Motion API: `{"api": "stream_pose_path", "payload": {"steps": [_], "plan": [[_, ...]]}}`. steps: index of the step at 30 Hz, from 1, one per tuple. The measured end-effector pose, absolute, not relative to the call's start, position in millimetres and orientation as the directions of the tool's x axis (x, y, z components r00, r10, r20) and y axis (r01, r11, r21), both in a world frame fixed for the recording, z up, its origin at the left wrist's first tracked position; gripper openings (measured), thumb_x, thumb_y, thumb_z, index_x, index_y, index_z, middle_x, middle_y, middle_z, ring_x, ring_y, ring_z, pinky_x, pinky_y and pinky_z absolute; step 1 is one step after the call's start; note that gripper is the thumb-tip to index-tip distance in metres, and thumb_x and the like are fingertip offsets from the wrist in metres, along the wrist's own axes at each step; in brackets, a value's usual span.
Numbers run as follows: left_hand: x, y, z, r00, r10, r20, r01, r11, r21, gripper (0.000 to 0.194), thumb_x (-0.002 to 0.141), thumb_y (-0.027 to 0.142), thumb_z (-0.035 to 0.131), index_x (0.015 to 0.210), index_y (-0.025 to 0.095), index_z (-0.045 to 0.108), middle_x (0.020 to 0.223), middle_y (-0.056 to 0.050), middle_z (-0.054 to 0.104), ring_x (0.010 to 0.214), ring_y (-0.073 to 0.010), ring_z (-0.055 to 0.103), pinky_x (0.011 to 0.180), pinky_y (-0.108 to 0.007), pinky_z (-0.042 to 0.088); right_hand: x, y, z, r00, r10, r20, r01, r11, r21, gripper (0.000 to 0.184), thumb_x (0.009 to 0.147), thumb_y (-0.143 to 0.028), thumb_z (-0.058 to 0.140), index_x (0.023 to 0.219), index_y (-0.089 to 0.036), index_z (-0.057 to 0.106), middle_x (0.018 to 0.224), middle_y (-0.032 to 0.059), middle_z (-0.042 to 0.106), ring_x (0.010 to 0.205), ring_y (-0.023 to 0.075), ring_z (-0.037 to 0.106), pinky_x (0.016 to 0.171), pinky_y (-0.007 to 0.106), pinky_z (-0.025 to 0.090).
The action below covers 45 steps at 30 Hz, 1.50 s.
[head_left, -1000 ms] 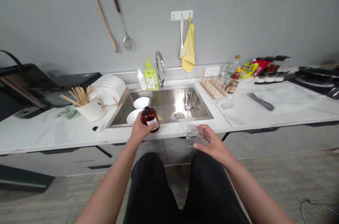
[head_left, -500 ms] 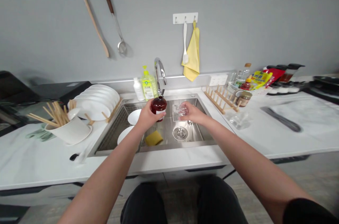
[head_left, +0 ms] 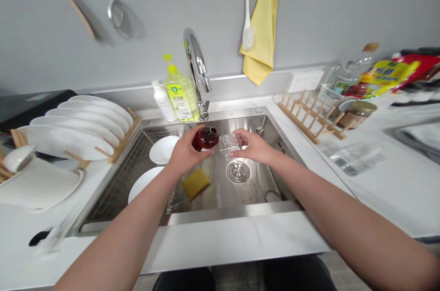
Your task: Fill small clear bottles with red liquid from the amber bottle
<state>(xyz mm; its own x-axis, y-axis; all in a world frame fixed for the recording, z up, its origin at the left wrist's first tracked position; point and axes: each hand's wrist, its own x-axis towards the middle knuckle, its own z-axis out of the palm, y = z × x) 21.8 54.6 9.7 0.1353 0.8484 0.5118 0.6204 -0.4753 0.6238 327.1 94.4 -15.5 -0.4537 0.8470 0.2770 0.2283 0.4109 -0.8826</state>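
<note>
Brown bottle (head_left: 205,139) up over the sink, tilted with its neck toward the cup, gripped in the left hand (head_left: 185,152), whose fingers (head_left: 202,151) wrap firmly round its body! Right beside it in the head view, the right hand (head_left: 250,147) has a clear glass cup (head_left: 228,144) held tight in its fingers (head_left: 240,136), and the bottle and cup are all but touching. Both are above the steel sink (head_left: 275,176). Down below, a yellow sponge (head_left: 195,183) lies on the sink floor, just left of the drain (head_left: 238,172), while a white bowl (head_left: 162,149) and a white plate (head_left: 142,190) sit on the wire grid (head_left: 117,190) on the left. At the back edge of the desk (head_left: 237,245), there's the chrome faucet (head_left: 194,55) and a green dish soap pump bottle (head_left: 180,96). White plates (head_left: 68,133) stand in a wooden rack (head_left: 120,123) to the left, and a wooden rack (head_left: 311,119) sits by the right corner of the sink!
</note>
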Motion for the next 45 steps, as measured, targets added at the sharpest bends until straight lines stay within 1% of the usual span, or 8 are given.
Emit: {"api": "stream_pose_path", "payload": {"steps": [6, 11, 17, 21, 29, 34, 41, 45], "plan": [[19.2, 55.8, 8.3, 0.145, 0.831, 0.537, 0.664, -0.484, 0.57, 0.092, 0.071, 0.034, 0.103, 0.156, 0.03, 0.069, 0.147, -0.009, 0.079, 0.133, -0.0394, 0.076, 0.121, -0.058, 0.059, 324.7, 88.9, -10.2, -0.457, 0.844, 0.282, 0.24, 0.422, -0.874, 0.063, 0.076, -0.046, 0.102, 0.126, -0.023, 0.071, 0.115, 0.0058, 0.078, 0.106, 0.0257, 0.076, 0.1, 0.042, 0.062], [16.1, 53.7, 12.5, 0.156, 0.795, 0.586, 0.696, -0.509, 0.507, 0.09, 0.071, 0.031, 0.101, 0.156, 0.03, 0.07, 0.143, -0.01, 0.079, 0.131, -0.0409, 0.074, 0.12, -0.061, 0.058, 325.7, 88.5, -11.5, -0.45, 0.84, 0.304, 0.24, 0.442, -0.864, 0.068, 0.076, -0.047, 0.103, 0.133, -0.024, 0.073, 0.112, 0.006, 0.08, 0.106, 0.0268, 0.078, 0.099, 0.044, 0.064], [18.8, 50.7, 14.6, 0.194, 0.788, 0.585, 0.718, -0.52, 0.462, 0.088, 0.073, 0.029, 0.1, 0.156, 0.029, 0.07, 0.139, -0.01, 0.079, 0.127, -0.0395, 0.074, 0.117, -0.057, 0.058, 326.0, 87.8, -12.3, -0.45, 0.835, 0.318, 0.243, 0.457, -0.856, 0.067, 0.076, -0.049, 0.104, 0.132, -0.025, 0.076, 0.11, 0.0065, 0.08, 0.104, 0.0275, 0.078, 0.1, 0.047, 0.065], [21.3, 50.6, 12.8, 0.216, 0.784, 0.582, 0.726, -0.527, 0.441, 0.083, 0.076, 0.029, 0.097, 0.155, 0.029, 0.071, 0.137, -0.01, 0.079, 0.125, -0.0381, 0.074, 0.115, -0.054, 0.058, 326.7, 88.4, -12.0, -0.457, 0.832, 0.315, 0.251, 0.46, -0.852, 0.067, 0.076, -0.049, 0.104, 0.132, -0.024, 0.076, 0.111, 0.0066, 0.08, 0.105, 0.0274, 0.077, 0.1, 0.047, 0.064], [21.3, 51.5, 11.0, 0.234, 0.772, 0.591, 0.729, -0.542, 0.419, 0.082, 0.078, 0.03, 0.097, 0.156, 0.03, 0.071, 0.138, -0.01, 0.078, 0.125, -0.0385, 0.075, 0.114, -0.054, 0.058, 325.5, 88.7, -13.6, -0.459, 0.839, 0.292, 0.251, 0.438, -0.863, 0.073, 0.073, -0.047, 0.106, 0.135, -0.024, 0.074, 0.113, 0.0068, 0.08, 0.104, 0.0269, 0.078, 0.099, 0.046, 0.066], [19.8, 52.6, 11.0, 0.255, 0.756, 0.603, 0.75, -0.548, 0.37, 0.082, 0.077, 0.028, 0.095, 0.156, 0.03, 0.072, 0.139, -0.011, 0.078, 0.124, -0.0394, 0.074, 0.113, -0.056, 0.058, 323.9, 87.2, -12.1, -0.462, 0.838, 0.292, 0.266, 0.445, -0.855, 0.073, 0.074, -0.05, 0.105, 0.134, -0.023, 0.074, 0.112, 0.0076, 0.08, 0.105, 0.0279, 0.078, 0.102, 0.048, 0.065], [18.9, 52.8, 10.0, 0.25, 0.759, 0.601, 0.766, -0.535, 0.356, 0.08, 0.078, 0.027, 0.094, 0.155, 0.034, 0.073, 0.146, -0.011, 0.077, 0.132, -0.0425, 0.069, 0.121, -0.061, 0.05, 321.4, 84.0, -9.6, -0.462, 0.837, 0.294, 0.279, 0.452, -0.847, 0.068, 0.073, -0.05, 0.106, 0.129, -0.024, 0.076, 0.112, 0.0069, 0.082, 0.104, 0.0273, 0.079, 0.099, 0.045, 0.067], [19.5, 50.8, 12.1, 0.261, 0.744, 0.615, 0.795, -0.527, 0.301, 0.08, 0.077, 0.021, 0.091, 0.155, 0.035, 0.073, 0.148, -0.01, 0.076, 0.136, -0.0438, 0.067, 0.125, -0.063, 0.045, 319.8, 82.9, -9.7, -0.453, 0.844, 0.286, 0.298, 0.446, -0.844, 0.071, 0.073, -0.048, 0.107, 0.132, -0.024, 0.076, 0.112, 0.0081, 0.082, 0.104, 0.028, 0.079, 0.099, 0.045, 0.068]]}}
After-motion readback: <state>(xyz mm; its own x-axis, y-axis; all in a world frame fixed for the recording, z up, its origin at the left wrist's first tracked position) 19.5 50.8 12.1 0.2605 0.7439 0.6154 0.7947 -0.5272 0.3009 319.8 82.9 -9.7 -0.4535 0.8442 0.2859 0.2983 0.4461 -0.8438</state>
